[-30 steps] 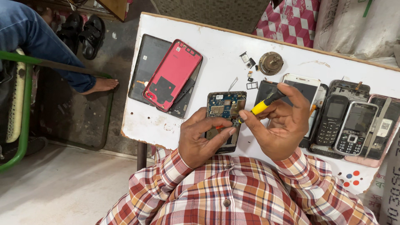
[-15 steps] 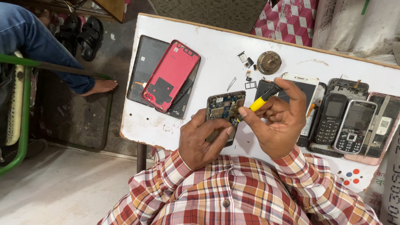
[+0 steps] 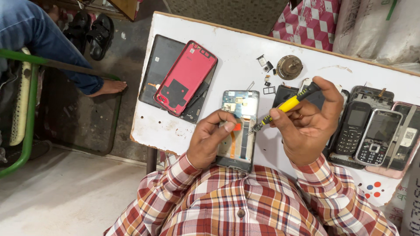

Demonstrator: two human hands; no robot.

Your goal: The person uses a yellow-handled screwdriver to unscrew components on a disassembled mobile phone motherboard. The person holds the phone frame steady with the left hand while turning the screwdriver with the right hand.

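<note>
An opened phone (image 3: 239, 105) with its circuit board bare lies on the white table (image 3: 227, 52) in front of me. My left hand (image 3: 211, 139) grips it by its lower left side, thumb across the inside. My right hand (image 3: 311, 126) holds a yellow-and-black screwdriver (image 3: 286, 105), whose tip hovers at the phone's right edge, just off the board.
A red back cover (image 3: 186, 78) rests on dark phone panels at the left. Small loose parts (image 3: 267, 70) and a round metal piece (image 3: 289, 67) sit at the back. Several keypad phones (image 3: 367, 131) line the right. A person's bare foot (image 3: 107, 87) stands on the floor beside a green frame (image 3: 26, 126).
The screwdriver tip has lifted a little off the board to the phone's right edge. My left hand keeps its grip on the phone.
</note>
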